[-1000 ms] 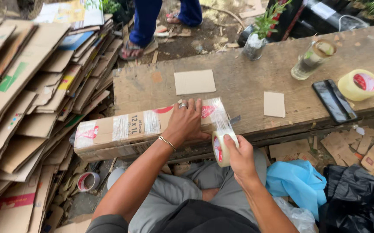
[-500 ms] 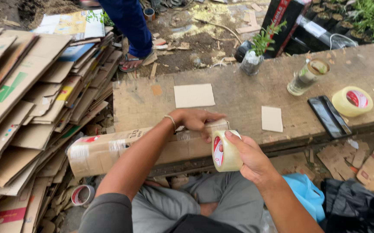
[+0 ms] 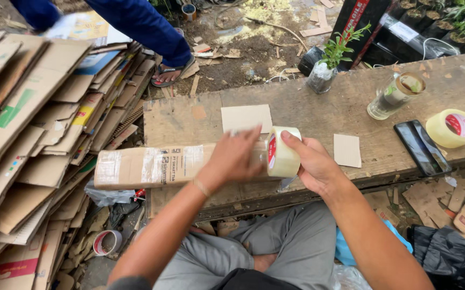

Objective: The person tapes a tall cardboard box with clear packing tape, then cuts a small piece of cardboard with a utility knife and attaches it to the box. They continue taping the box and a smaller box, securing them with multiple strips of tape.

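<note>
Head view, left hand: the left hand [image 3: 236, 156] is pressing down on the right end of the long cardboard bundle [image 3: 152, 165]; its fingers are blurred, seemingly spread flat over the top, and whether they curl round the far edge cannot be told.
Head view, right hand: the right hand [image 3: 312, 164] is holding the tape roll [image 3: 282, 152] on edge, thumb across the near face, fingers wrapped round the outer curve, the roll touching the bundle's end.
Bundle position: lying lengthwise along the near part of the wooden bench [image 3: 307, 110], its left end overhanging the bench toward the stacked flattened boxes [image 3: 23, 129].
Bundle handling (judged): light, fairly stiff along its length but crushable at corners; glossy taped bands are looking slippery, bare card grippy; best held from above near the end being worked on.
Roll handling (judged): light, rigid, smooth-sided; pinching through the core or across both faces is giving control.
Surroundings: a cardboard rectangle [image 3: 246, 117] and a smaller card piece [image 3: 347, 150] are lying on the bench; a second tape roll [image 3: 452, 128], a phone [image 3: 421, 147] and a glass [image 3: 394, 95] are sitting well to the right.
Other person: a blue-trousered leg [image 3: 141, 27] is standing beyond the bench.
</note>
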